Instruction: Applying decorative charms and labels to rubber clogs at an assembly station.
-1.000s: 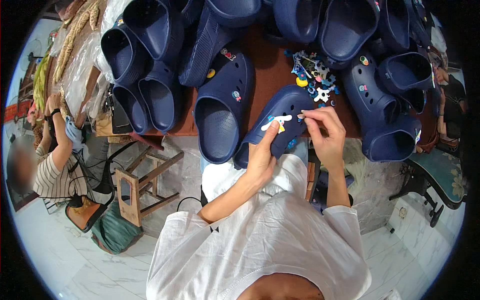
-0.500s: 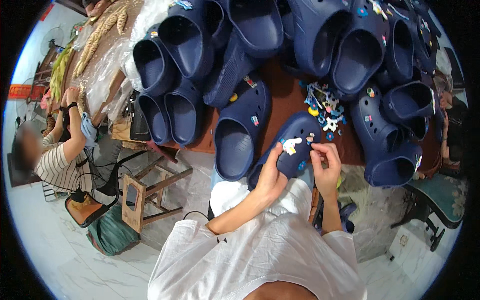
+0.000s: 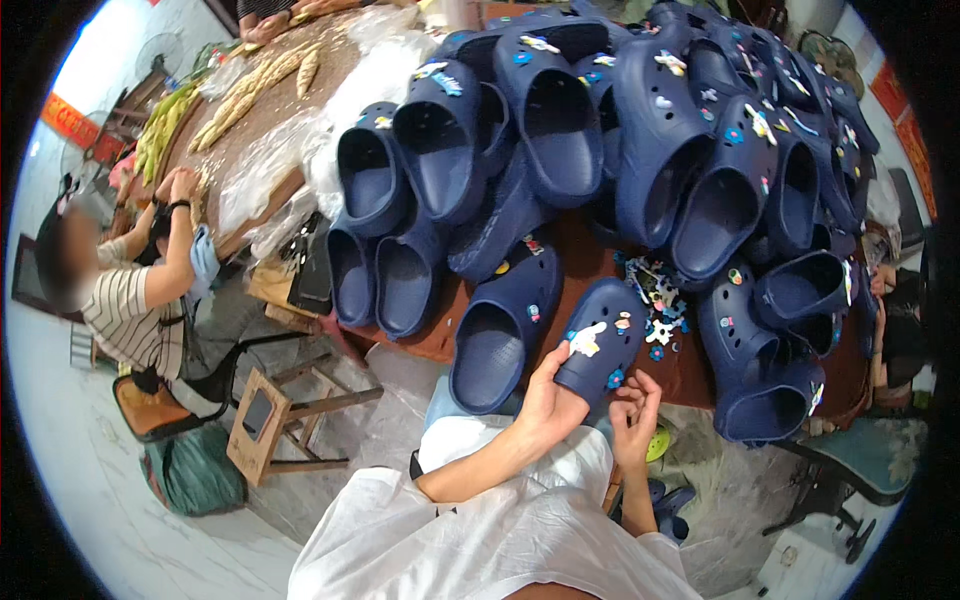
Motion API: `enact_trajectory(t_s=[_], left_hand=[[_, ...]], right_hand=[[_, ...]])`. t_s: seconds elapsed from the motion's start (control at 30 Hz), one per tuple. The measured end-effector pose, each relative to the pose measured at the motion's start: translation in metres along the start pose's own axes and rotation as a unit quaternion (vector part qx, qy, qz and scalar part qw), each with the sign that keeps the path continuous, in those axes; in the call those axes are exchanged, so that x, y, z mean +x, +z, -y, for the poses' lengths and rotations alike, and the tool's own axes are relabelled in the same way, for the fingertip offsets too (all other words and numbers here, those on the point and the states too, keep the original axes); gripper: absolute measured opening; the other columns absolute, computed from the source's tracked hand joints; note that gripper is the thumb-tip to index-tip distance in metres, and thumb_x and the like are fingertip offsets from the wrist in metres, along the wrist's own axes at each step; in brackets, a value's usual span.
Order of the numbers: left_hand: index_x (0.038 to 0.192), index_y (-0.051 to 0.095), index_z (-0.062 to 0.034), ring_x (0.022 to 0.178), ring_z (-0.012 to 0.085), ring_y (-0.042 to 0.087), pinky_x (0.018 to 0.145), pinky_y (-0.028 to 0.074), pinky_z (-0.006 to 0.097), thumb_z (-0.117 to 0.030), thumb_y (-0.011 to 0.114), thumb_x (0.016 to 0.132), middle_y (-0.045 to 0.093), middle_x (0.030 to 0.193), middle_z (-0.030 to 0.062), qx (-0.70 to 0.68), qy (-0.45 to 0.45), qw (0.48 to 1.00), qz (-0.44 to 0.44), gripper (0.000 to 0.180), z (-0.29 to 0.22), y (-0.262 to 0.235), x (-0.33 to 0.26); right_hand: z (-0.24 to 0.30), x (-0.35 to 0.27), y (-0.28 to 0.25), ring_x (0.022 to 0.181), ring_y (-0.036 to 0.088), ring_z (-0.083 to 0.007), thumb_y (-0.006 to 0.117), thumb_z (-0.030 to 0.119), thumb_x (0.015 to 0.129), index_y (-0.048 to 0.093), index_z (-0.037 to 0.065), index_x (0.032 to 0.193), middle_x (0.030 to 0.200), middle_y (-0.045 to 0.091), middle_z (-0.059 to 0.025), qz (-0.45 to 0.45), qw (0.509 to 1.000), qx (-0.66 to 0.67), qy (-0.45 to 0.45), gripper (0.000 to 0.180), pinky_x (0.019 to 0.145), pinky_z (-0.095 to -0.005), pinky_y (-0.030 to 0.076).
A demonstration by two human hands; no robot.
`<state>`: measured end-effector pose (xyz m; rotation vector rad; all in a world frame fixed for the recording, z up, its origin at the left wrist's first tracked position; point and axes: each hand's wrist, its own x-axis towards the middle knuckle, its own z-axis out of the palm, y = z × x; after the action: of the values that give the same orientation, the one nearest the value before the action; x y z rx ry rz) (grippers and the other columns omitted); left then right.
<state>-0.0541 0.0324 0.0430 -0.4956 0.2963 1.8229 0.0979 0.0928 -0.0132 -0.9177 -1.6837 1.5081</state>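
Note:
My left hand (image 3: 550, 405) is closed around a navy blue clog (image 3: 622, 325), its thumb on the upper near a white cartoon charm (image 3: 587, 340). A small figure charm (image 3: 624, 321) and a blue flower charm (image 3: 615, 379) also sit on this clog, the flower near its lower right side. Just below the flower is my right hand (image 3: 633, 415), apart from the clog, with loosely bent, parted fingers and nothing visible in them. Beyond the held clog lies a pile of loose charms (image 3: 662, 300). Another navy clog (image 3: 487, 345) rests to its left on the table's edge.
Many navy clogs (image 3: 560, 130) are heaped across the brown-covered table (image 3: 425, 340). More clogs (image 3: 765, 405) stand at the right edge. A wooden stool (image 3: 262, 425) bearing a phone is at left, near a seated person in a striped shirt (image 3: 135, 300). A green-topped chair (image 3: 880, 460) stands right.
My view has shifted, showing more of the table's far side. The clog in my left hand has tilted, and my right hand has drawn back from the figure charm toward its lower side.

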Motion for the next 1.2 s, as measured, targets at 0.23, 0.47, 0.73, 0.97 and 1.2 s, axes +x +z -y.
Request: enact_trajectory(t_s=[0.23,0.47,0.73,0.97,1.2], left_hand=[[0.129,0.047,0.0006,0.119,0.0262,0.053,0.107,0.037,0.043,-0.026,0.052,0.096,0.056,0.129,0.015,-0.077,-0.037,0.994,0.066,0.043,0.003,0.004,-0.009],[0.137,0.039,0.0027,0.125,0.023,0.048,0.109,0.034,0.038,-0.022,0.051,0.097,0.049,0.136,0.0146,0.107,0.107,0.979,0.136,0.048,0.004,0.011,-0.038],[0.127,0.051,0.0028,0.111,0.0189,0.054,0.092,0.045,0.031,0.0,0.058,0.089,0.055,0.124,0.013,0.545,0.349,0.75,0.139,0.038,-0.036,-0.017,-0.092],[0.136,0.045,-0.0041,0.107,0.0228,0.053,0.087,0.046,0.033,-0.009,0.069,0.081,0.05,0.125,0.0121,0.714,0.458,0.529,-0.03,0.06,-0.074,-0.026,-0.084],[0.143,0.03,-0.0007,0.117,0.0172,0.05,0.096,0.042,0.03,-0.011,0.054,0.094,0.051,0.129,0.0139,0.579,0.36,0.731,0.028,0.055,-0.074,-0.039,-0.071]], right_hand=[[-0.023,-0.038,0.016,0.121,0.048,-0.0241,0.072,0.011,0.079,0.03,-0.001,0.139,0.131,0.045,-0.018,0.159,0.985,0.008,0.06,0.074,0.093,-0.0347,0.045],[-0.02,-0.027,0.04,0.126,0.042,-0.0236,0.071,0.03,0.084,0.033,-0.002,0.137,0.136,0.041,-0.0144,0.182,0.981,0.056,0.03,0.072,0.106,-0.0368,0.034],[0.008,0.011,0.04,0.12,0.046,-0.0221,0.063,0.025,0.087,0.034,-0.004,0.137,0.13,0.048,-0.0152,0.185,0.979,0.089,0.008,0.064,0.104,-0.0365,0.035],[0.04,0.033,0.065,0.12,0.046,-0.0221,0.058,0.017,0.087,0.028,-0.004,0.14,0.132,0.045,-0.0148,0.224,0.97,0.098,0.001,0.064,0.105,-0.036,0.035],[0.058,0.043,0.092,0.112,0.052,-0.0205,0.061,0.021,0.088,0.029,-0.005,0.136,0.127,0.049,-0.0167,0.29,0.95,0.114,-0.01,0.063,0.098,-0.0346,0.042]])
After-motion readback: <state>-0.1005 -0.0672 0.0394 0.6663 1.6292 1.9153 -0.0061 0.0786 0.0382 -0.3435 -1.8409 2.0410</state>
